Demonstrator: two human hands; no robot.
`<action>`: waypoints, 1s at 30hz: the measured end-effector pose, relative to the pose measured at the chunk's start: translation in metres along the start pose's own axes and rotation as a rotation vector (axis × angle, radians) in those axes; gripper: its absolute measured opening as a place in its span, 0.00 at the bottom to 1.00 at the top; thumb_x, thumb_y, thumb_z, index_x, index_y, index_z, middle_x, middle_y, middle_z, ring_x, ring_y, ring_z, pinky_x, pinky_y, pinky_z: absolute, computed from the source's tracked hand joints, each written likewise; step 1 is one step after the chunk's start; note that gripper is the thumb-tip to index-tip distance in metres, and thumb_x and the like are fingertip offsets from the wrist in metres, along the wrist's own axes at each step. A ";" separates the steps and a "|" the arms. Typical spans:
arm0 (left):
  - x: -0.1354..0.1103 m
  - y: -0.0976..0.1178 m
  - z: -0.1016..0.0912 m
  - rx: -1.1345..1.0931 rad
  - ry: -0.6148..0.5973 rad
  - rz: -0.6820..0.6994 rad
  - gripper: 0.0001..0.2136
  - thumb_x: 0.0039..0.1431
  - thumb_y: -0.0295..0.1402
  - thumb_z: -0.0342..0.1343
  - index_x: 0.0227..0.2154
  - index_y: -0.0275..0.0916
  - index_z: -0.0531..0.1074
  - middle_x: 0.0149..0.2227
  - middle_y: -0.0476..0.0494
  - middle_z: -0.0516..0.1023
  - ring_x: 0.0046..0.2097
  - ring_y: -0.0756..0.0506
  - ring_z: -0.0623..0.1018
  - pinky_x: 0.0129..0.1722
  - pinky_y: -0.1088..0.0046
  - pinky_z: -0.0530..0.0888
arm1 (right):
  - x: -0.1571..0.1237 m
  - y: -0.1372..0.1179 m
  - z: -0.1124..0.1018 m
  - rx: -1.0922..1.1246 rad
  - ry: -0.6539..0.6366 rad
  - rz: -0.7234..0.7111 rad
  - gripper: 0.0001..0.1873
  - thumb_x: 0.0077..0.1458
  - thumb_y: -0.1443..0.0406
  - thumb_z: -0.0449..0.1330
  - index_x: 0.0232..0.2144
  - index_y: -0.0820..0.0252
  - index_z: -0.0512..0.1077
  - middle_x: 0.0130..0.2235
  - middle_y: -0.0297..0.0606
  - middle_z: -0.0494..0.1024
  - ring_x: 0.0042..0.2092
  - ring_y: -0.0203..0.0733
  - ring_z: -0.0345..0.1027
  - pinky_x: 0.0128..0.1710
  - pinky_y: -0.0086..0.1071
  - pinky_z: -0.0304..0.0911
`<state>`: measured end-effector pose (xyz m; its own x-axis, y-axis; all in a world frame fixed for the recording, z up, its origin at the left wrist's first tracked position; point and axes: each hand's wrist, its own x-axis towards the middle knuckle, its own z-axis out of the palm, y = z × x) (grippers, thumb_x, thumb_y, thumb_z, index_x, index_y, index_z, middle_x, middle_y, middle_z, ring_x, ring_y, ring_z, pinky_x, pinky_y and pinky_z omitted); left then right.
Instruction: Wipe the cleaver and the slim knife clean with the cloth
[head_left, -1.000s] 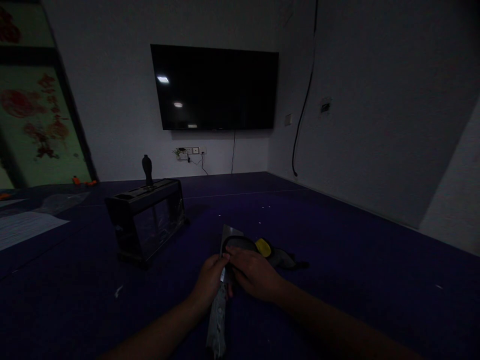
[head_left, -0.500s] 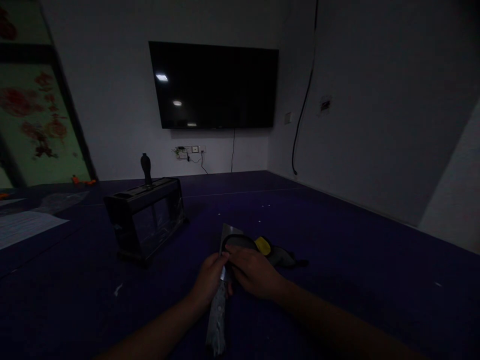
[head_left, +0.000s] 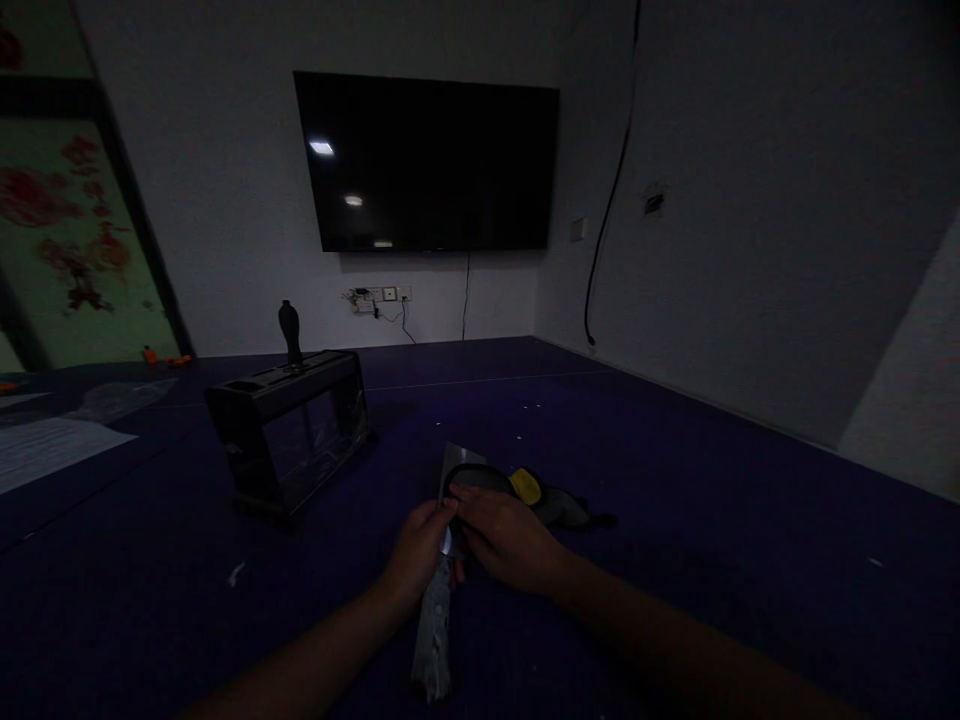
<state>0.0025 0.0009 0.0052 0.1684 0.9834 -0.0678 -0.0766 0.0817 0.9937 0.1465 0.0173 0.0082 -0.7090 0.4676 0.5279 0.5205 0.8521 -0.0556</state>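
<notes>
One broad-bladed knife, right of a black frame and nearer, is pinched by the left hand; the right hand, fingers pressed together, holds grey-and-yellow fabric against the blade.

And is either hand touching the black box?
No, the black box stands apart; the left hand and right hand are at the metal blade.

Left hand and right hand: bare. Left forearm and right forearm: bare throughout visible length, smooth in outline, narrowing handward. Finer detail lost in dimness.
</notes>
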 end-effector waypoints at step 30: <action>-0.003 0.003 -0.001 0.019 -0.010 0.003 0.18 0.49 0.50 0.47 0.23 0.37 0.65 0.09 0.50 0.66 0.10 0.50 0.64 0.12 0.77 0.59 | 0.000 -0.001 -0.001 -0.011 0.014 -0.002 0.21 0.52 0.72 0.49 0.50 0.68 0.62 0.51 0.51 0.67 0.54 0.45 0.58 0.53 0.40 0.56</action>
<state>0.0008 -0.0016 0.0084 0.1785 0.9818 -0.0645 -0.0584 0.0760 0.9954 0.1461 0.0160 0.0094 -0.7036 0.4625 0.5395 0.5243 0.8503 -0.0454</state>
